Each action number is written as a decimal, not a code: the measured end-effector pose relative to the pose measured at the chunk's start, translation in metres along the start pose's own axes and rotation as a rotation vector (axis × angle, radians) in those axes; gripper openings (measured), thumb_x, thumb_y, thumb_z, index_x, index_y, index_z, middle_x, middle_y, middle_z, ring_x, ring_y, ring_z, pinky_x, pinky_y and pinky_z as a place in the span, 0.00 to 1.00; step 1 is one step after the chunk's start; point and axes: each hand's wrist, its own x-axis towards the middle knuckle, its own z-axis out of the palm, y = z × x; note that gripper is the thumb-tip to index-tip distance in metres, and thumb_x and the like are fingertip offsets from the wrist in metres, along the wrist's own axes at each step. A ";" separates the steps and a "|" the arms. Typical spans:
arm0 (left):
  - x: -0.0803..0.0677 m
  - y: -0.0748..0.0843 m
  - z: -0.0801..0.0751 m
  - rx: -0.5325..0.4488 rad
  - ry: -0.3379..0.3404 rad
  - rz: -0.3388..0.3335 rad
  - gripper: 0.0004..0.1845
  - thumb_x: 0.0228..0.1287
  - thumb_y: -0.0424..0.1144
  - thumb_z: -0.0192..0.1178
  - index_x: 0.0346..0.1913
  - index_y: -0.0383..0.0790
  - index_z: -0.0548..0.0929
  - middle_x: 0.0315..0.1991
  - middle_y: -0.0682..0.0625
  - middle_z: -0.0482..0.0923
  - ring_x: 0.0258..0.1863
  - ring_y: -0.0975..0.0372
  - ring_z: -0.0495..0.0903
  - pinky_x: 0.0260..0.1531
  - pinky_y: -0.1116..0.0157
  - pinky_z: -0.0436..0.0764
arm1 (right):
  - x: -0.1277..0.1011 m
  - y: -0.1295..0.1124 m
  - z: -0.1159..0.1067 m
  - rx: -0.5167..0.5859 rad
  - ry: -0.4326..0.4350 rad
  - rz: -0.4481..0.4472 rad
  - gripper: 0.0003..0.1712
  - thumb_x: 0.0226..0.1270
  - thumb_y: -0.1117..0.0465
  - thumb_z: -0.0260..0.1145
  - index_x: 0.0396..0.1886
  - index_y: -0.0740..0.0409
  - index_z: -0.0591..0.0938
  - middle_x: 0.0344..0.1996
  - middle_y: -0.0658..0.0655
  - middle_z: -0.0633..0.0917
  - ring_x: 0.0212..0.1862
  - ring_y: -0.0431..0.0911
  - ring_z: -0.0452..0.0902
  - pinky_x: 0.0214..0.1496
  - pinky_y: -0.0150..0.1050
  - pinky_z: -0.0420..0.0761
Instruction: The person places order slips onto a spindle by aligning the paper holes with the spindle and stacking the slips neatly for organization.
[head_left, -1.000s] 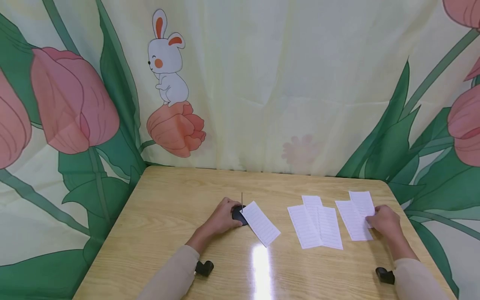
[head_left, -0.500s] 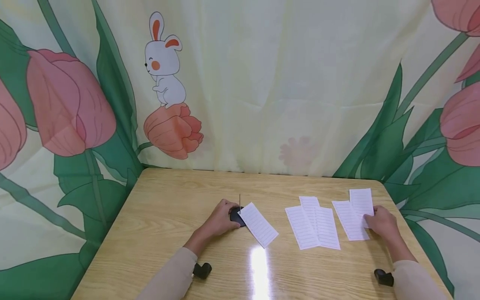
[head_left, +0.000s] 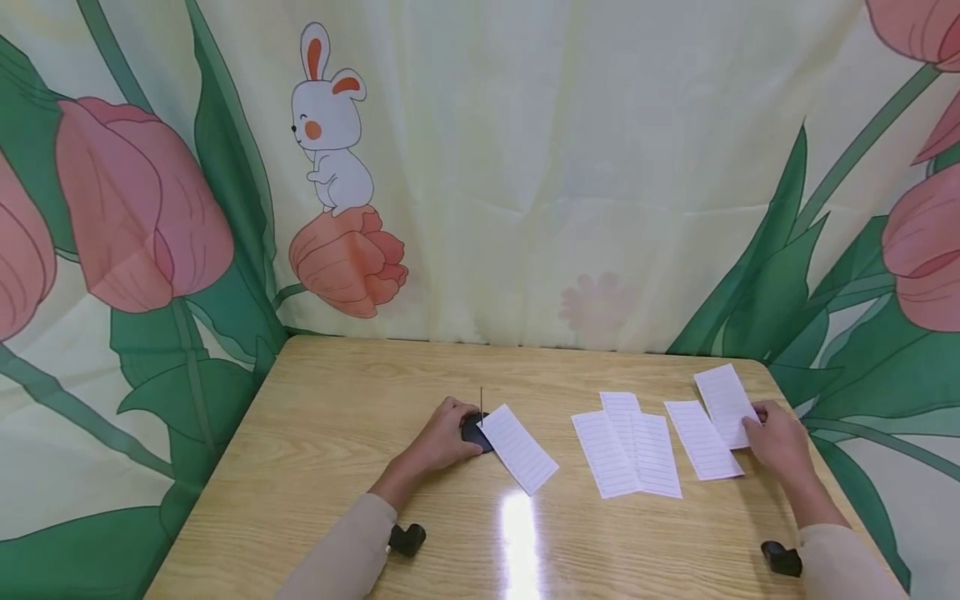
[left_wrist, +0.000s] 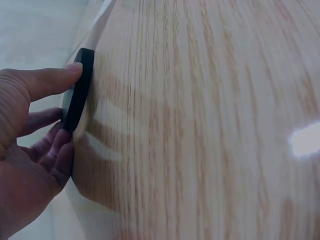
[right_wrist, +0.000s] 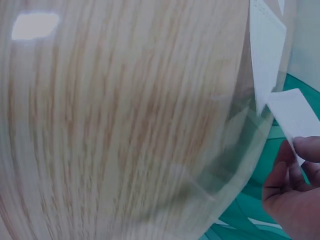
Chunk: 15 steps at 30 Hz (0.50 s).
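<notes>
In the head view my left hand (head_left: 441,435) grips the round black base of a bill spike (head_left: 472,432), whose thin rod stands upright. The left wrist view has the thumb on one side of the base (left_wrist: 81,92) and fingers on the other. One lined paper slip (head_left: 519,450) has its upper corner at the rod and slants down to the right. At the table's right side my right hand (head_left: 782,443) pinches another lined slip (head_left: 723,403) between thumb and fingers. That slip (right_wrist: 294,116) is lifted in the right wrist view. A further slip (head_left: 701,442) lies partly under it.
Three overlapping lined slips (head_left: 658,458) lie between the hands on the wooden table (head_left: 360,392). A printed curtain (head_left: 480,167) hangs behind the table's far edge. Light glares off the tabletop near the front middle.
My right hand has drawn its slip slightly right and tilted it, baring more of the slip beneath. My left hand stays on the bill spike's base.
</notes>
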 end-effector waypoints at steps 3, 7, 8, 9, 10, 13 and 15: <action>0.000 0.002 -0.001 0.000 -0.003 -0.005 0.34 0.55 0.36 0.79 0.65 0.34 0.79 0.55 0.42 0.72 0.53 0.54 0.74 0.56 0.54 0.77 | -0.001 -0.003 -0.003 0.012 0.044 -0.007 0.26 0.80 0.64 0.53 0.65 0.83 0.66 0.56 0.82 0.73 0.52 0.71 0.70 0.53 0.65 0.76; -0.001 0.003 -0.002 -0.001 -0.006 -0.007 0.34 0.55 0.36 0.79 0.66 0.34 0.79 0.55 0.42 0.72 0.54 0.53 0.74 0.56 0.54 0.77 | -0.003 -0.005 -0.008 0.027 0.086 -0.024 0.26 0.80 0.63 0.53 0.64 0.82 0.67 0.55 0.82 0.74 0.52 0.71 0.70 0.52 0.64 0.72; -0.001 0.003 -0.002 0.001 -0.007 -0.009 0.34 0.55 0.36 0.79 0.66 0.34 0.79 0.55 0.42 0.72 0.54 0.53 0.73 0.56 0.54 0.77 | -0.003 -0.005 -0.009 0.028 0.096 -0.031 0.25 0.80 0.62 0.53 0.64 0.82 0.67 0.55 0.82 0.74 0.52 0.71 0.70 0.51 0.64 0.71; -0.001 0.003 -0.002 0.004 -0.008 -0.009 0.34 0.55 0.36 0.79 0.66 0.34 0.79 0.55 0.41 0.72 0.54 0.53 0.73 0.56 0.54 0.77 | -0.003 -0.005 -0.010 0.027 0.105 -0.040 0.25 0.80 0.62 0.53 0.64 0.82 0.68 0.54 0.82 0.75 0.52 0.71 0.70 0.51 0.64 0.71; -0.001 0.004 -0.002 0.007 -0.008 -0.010 0.35 0.55 0.36 0.79 0.66 0.34 0.79 0.55 0.41 0.72 0.54 0.53 0.73 0.56 0.54 0.77 | -0.003 -0.005 -0.011 0.026 0.115 -0.049 0.25 0.80 0.62 0.54 0.64 0.81 0.68 0.54 0.82 0.75 0.52 0.71 0.70 0.51 0.64 0.70; -0.001 0.004 -0.003 0.016 -0.007 -0.010 0.35 0.55 0.36 0.79 0.66 0.33 0.79 0.56 0.41 0.72 0.54 0.53 0.73 0.56 0.53 0.77 | -0.001 -0.005 -0.014 0.027 0.134 -0.068 0.25 0.81 0.62 0.54 0.64 0.81 0.68 0.54 0.82 0.75 0.53 0.71 0.71 0.52 0.64 0.69; -0.001 0.004 -0.003 0.018 -0.006 -0.012 0.35 0.55 0.36 0.79 0.66 0.33 0.79 0.56 0.41 0.72 0.54 0.53 0.73 0.56 0.53 0.77 | -0.001 -0.007 -0.016 0.024 0.144 -0.084 0.25 0.81 0.61 0.54 0.63 0.81 0.69 0.54 0.82 0.76 0.52 0.71 0.71 0.52 0.63 0.68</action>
